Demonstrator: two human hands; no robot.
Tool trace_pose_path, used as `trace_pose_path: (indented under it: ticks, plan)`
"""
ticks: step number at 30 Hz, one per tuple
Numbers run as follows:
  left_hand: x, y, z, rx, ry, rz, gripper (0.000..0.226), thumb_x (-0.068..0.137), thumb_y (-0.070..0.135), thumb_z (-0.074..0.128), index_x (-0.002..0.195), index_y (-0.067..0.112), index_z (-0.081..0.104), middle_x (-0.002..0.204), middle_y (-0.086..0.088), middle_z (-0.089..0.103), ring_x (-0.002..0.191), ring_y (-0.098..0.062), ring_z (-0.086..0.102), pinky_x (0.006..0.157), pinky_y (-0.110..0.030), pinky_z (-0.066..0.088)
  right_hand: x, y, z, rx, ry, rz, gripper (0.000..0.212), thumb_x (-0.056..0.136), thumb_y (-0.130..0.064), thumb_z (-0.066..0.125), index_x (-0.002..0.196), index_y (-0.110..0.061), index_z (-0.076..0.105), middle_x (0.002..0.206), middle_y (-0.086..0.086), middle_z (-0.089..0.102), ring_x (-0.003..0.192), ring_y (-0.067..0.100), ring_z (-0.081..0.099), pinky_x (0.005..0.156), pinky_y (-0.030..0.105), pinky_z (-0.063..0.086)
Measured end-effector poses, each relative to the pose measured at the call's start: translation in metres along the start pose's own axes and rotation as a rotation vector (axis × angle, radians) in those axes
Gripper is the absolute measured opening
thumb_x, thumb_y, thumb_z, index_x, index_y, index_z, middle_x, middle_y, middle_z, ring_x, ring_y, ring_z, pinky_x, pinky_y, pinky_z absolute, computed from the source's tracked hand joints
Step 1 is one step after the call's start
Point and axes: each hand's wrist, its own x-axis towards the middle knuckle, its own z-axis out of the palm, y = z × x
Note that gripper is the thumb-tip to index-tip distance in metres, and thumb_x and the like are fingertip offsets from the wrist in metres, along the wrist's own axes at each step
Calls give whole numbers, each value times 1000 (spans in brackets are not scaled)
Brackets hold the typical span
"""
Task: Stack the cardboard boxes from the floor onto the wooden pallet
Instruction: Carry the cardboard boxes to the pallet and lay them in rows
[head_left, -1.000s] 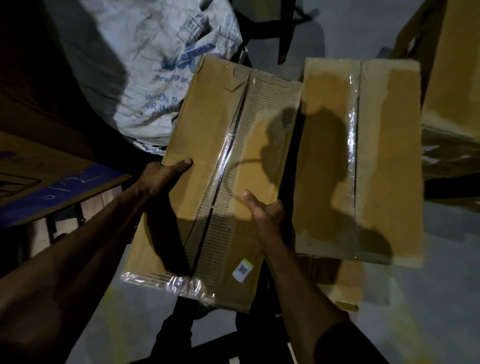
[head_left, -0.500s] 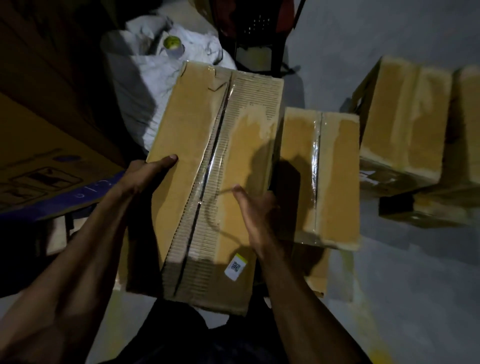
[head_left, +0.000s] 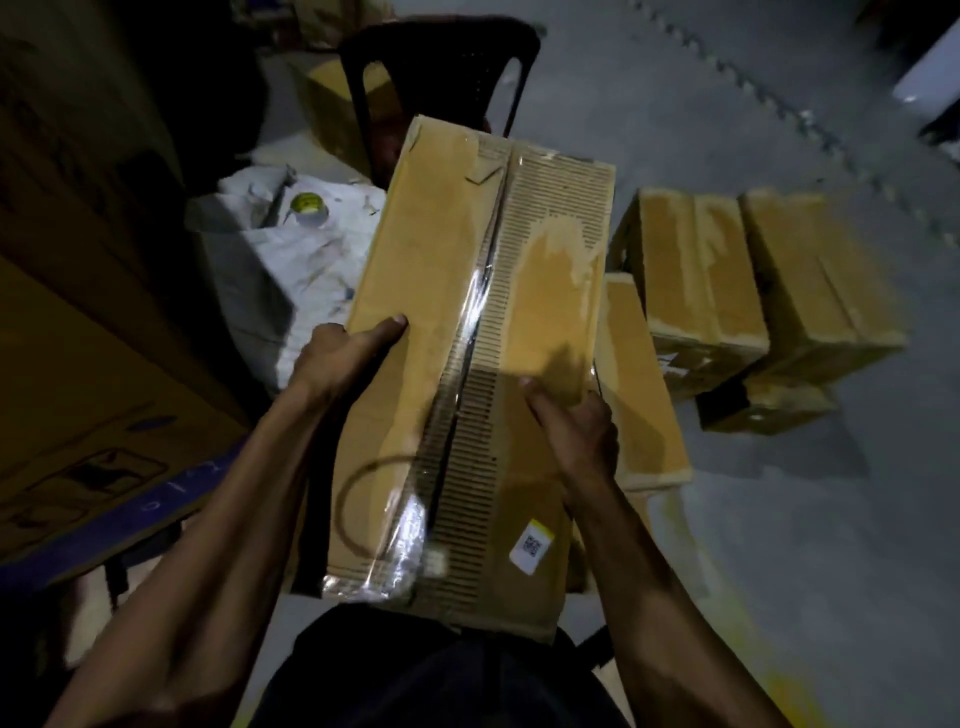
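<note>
Grey concrete floor (head_left: 779, 545) bears cardboard boxes (head_left: 727, 291), a white sack (head_left: 291, 270), a chair (head_left: 441, 57).

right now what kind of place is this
Likely a storeroom or small warehouse: taped cardboard boxes lie on a bare concrete floor, a large printed carton stands at left, beside a white woven sack.

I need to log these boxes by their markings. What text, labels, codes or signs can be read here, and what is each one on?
None can be read.
Held box: white sticker with a square code, too small to read.
Large carton at left: printed handling pictograms, blurred.
Its blue strip: handwritten marks, not legible.
Floor boxes: a dark mark on one side, blurred.
</note>
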Motion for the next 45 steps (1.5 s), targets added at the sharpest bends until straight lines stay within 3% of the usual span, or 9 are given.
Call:
trace_pose_path:
  ticks: [5, 9, 14, 21, 27, 32, 39, 43, 45]
  plan:
    - [-3, 8, -12, 75, -187, 106, 89, 42, 84, 75, 105, 21, 74, 102, 2, 75, 93, -24, 71, 92, -43, 57, -51, 14, 31, 109, 191, 88, 93, 52, -86, 67, 120, -21, 64, 106, -1, 69, 100, 27, 65, 91, 44, 55]
    - [5, 3, -24, 152, -342, 181, 89, 42, 86, 74, 105, 23, 75, 103, 3, 76, 95, -22, 72, 95, -43, 55, -88, 18, 53, 105, 348, 196, 81, 69, -75, 71, 123, -15, 60, 108, 4, 64, 104, 33, 63, 88, 44, 54]
    - [-21, 3, -20, 233, -447, 237, 53, 69, 67, 75, 85, 18, 61, 102, -2, 67, 95, -24, 65, 96, -41, 53, -135, 37, 59, 206, 508, 258, 76, 69, -72, 73, 123, -19, 64, 114, 4, 70, 104, 31, 65, 91, 40, 52]
    - [-49, -19, -2, 276, -659, 297, 84, 52, 76, 74, 107, 13, 73, 102, -3, 75, 90, -25, 71, 89, -47, 58, -195, 72, 56, 278, 669, 325, 71, 75, -69, 72, 123, -18, 63, 116, 4, 69, 101, 30, 64, 89, 39, 52]
    - [-97, -47, 14, 379, -845, 332, 87, 46, 84, 74, 104, 19, 74, 100, -1, 76, 91, -29, 71, 87, -51, 57, -261, 109, 59, 356, 813, 466, 87, 56, -85, 61, 116, -22, 64, 109, 1, 70, 98, 29, 66, 93, 48, 54]
    - [-160, -80, 19, 440, -982, 385, 62, 55, 75, 74, 88, 22, 67, 98, 3, 74, 93, -25, 69, 94, -46, 54, -326, 151, 64, 450, 913, 547, 80, 57, -82, 63, 111, -23, 63, 106, 1, 70, 98, 30, 66, 93, 48, 53]
    - [-244, -127, 19, 513, -1194, 427, 47, 69, 58, 80, 92, 17, 74, 93, 0, 77, 89, -24, 73, 90, -43, 58, -420, 203, 73, 564, 1062, 640, 84, 55, -82, 60, 113, -21, 62, 107, 3, 69, 100, 31, 65, 94, 49, 53]
    - [-294, -153, 30, 561, -1315, 480, 47, 79, 52, 78, 108, 15, 72, 100, 6, 73, 88, -14, 68, 88, -31, 52, -462, 232, 75, 622, 1182, 703, 74, 70, -71, 66, 120, -18, 61, 113, 6, 69, 105, 33, 64, 95, 45, 51]
    - [-317, -162, 40, 632, -1367, 512, 64, 70, 64, 77, 114, 18, 68, 106, 11, 68, 94, -12, 64, 94, -30, 47, -480, 248, 77, 658, 1237, 708, 69, 78, -64, 69, 125, -15, 61, 115, 6, 68, 107, 33, 64, 94, 41, 50]
